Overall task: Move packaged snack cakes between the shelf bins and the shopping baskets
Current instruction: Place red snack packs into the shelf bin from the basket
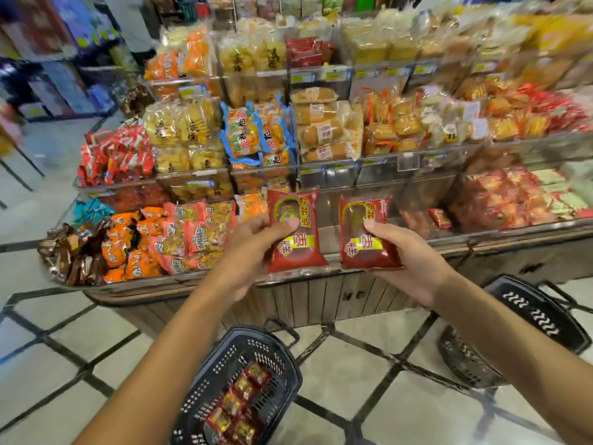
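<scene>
Both arms stretched forward over the shelf edge | left hand [253, 242] pinches a red snack cake pack [293, 232], thumb on its front | right hand [407, 252] grips a second red pack [365, 234] likewise | left basket [205, 380] on floor holds more red packs [237, 403] | right basket [539, 316] beside it

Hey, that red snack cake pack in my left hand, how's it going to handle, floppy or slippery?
The red pack stays flat though the left hand pinches only one edge, so probably fairly stiff and light. Its glossy wrapper looks slippery. The cake inside likely squashes under a hard squeeze.
</scene>
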